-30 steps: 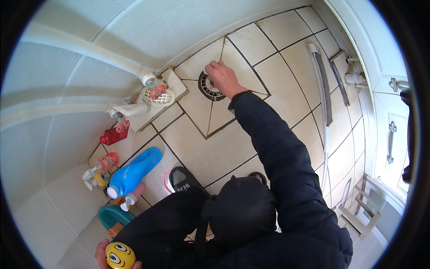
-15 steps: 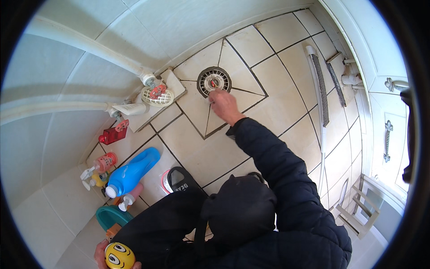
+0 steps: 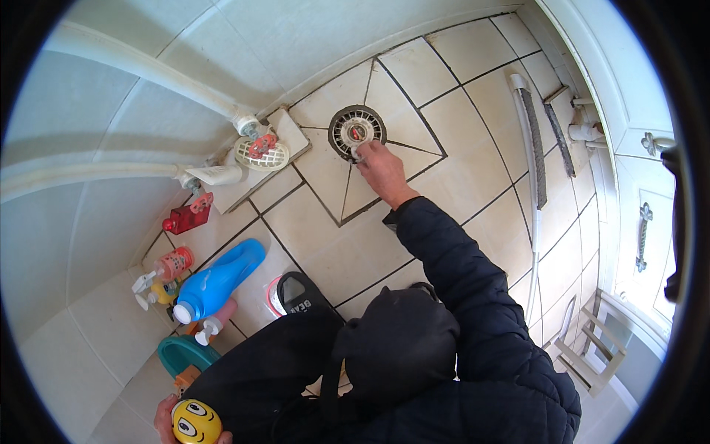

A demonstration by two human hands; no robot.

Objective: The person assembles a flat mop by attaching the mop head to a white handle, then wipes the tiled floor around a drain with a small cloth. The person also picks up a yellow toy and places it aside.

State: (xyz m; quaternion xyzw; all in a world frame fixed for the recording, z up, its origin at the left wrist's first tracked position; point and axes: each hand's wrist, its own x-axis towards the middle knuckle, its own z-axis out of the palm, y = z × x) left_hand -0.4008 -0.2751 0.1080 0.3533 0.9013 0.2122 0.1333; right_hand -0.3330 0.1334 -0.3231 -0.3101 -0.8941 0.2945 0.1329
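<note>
A round floor drain (image 3: pixel 342 118) with a slotted ring and a red spot at its middle is set among beige tiles. My right hand (image 3: pixel 384 175) reaches to its near right edge, fingers bent and pinched together over the grate. Whatever lies between those fingertips is too small to make out. At the lower left, my left hand (image 3: pixel 164 420) is wrapped round a yellow round thing with a cartoon face (image 3: pixel 197 422). Its underside is hidden, so I cannot tell whether it is a ball or a container.
Left of the drain are two pipes with red valve handles (image 3: pixel 262 146) and a pale soap dish (image 3: pixel 272 157). A blue bottle (image 3: pixel 222 280), a red bottle (image 3: pixel 188 219), pump bottles (image 3: pixel 174 262) and a green basin (image 3: pixel 174 358) stand nearby. A grey hose (image 3: pixel 529 140) lies right, before white cabinets (image 3: pixel 629 177).
My right hand has shifted slightly right over the drain, so more of its red middle shows. The left hand keeps its hold on the yellow thing.
</note>
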